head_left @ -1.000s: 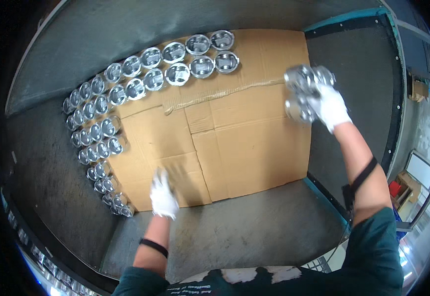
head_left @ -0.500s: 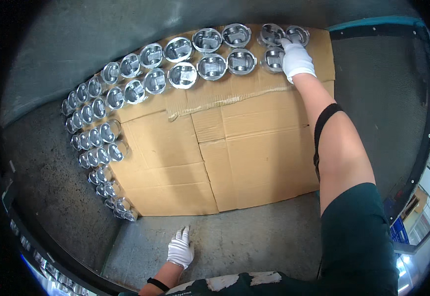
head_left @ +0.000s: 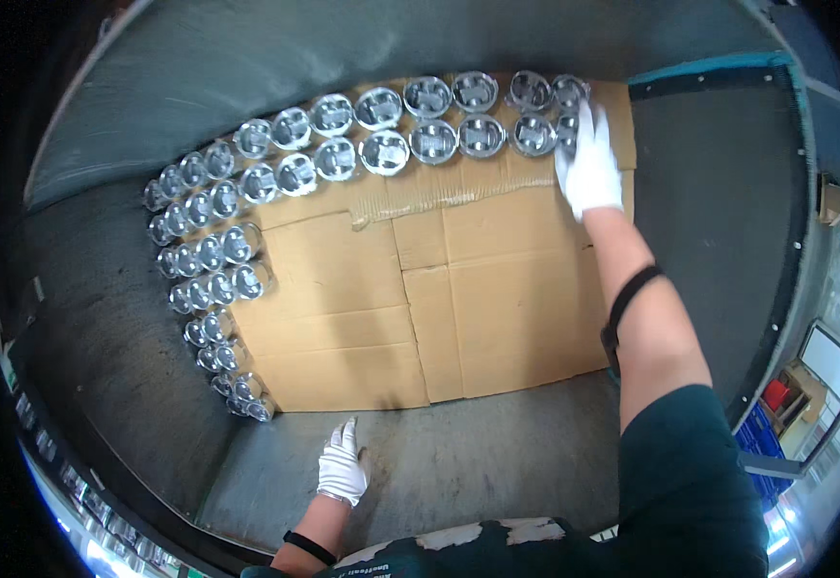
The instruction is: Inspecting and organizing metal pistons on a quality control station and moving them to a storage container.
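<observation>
My right hand, in a white glove, is at the right end of two rows of shiny metal pistons. Its fingers reach up along the right side of a near-row piston, partly covering it, with the thumb low on its left; whether they touch is unclear. Just beyond the fingertips stands the last far-row piston. Left of these are another far-row piston and a near-row one. My left hand, also gloved, holds nothing, its fingers stretched out over the grey surface near me.
A brown cardboard sheet with a torn strip lies under the pistons. Several more pistons line its left side. Dark walls enclose the left and far sides; a black mesh panel stands at right, with a blue crate outside.
My right hand has drawn back toward me, from the far-row end piston to beside the near-row one, which now shows. The view has shifted a little; my left hand stays near the front.
</observation>
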The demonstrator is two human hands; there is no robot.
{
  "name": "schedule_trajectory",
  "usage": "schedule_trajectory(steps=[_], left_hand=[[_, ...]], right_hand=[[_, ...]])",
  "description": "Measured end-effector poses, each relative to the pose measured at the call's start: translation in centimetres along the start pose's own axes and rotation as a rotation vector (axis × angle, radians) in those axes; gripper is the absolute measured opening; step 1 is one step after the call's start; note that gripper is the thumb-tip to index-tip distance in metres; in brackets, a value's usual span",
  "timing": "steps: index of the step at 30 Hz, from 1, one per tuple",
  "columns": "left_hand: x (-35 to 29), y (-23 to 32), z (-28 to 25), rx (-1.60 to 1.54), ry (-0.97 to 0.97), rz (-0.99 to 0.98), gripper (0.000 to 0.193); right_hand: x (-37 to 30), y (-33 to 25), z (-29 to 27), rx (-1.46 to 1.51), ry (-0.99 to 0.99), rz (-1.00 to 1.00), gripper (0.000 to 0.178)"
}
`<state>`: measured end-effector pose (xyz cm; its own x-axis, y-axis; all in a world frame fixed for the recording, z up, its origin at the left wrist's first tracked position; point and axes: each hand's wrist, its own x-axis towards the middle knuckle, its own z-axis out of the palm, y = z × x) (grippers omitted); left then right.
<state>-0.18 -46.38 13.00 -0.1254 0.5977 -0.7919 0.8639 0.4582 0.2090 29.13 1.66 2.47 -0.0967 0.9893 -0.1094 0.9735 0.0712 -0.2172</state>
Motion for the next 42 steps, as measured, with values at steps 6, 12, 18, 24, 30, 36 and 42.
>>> schedule_trajectory(steps=[6,12,18,24,30,36,42], left_hand=[[-3.2,-0.8,-4.7,-0.087,0.101,0.133,0.065],[-10.8,-1.7,-8.7,0.098,-0.726,0.2,0.061],[-19.0,-6.0,-9.0,0.102,-0.557,0.532,0.075],[-22.0,-6.3,-4.8,0.381,-0.07,0.309,0.032],[-23.6,-5.4,-3.1,0.414,0.193,0.242,0.017],[-24.4,-5.9,-3.1,0.448,0.225,0.122,0.019],[-39.0,-5.2,-10.7,-0.185,0.548,0.295,0.035]], right_hand=[[-20.3,1.5,-9.5,-0.011,-0.526,-0.174,0.06],[-38.6,-2.8,-25.0,-0.189,-1.713,-0.14,0.093],[-50.9,-1.0,-23.9,-0.48,-0.913,-0.135,0.052],[-51.1,-2.6,-23.6,-0.518,-0.826,-0.017,0.046],[-52.3,-2.2,-24.0,-0.52,-0.716,0.002,0.028],[-51.9,-3.2,-24.0,-0.52,-0.708,-0.054,0.027],[-51.9,-3.2,-24.3,-0.53,-0.729,-0.08,0.034]])
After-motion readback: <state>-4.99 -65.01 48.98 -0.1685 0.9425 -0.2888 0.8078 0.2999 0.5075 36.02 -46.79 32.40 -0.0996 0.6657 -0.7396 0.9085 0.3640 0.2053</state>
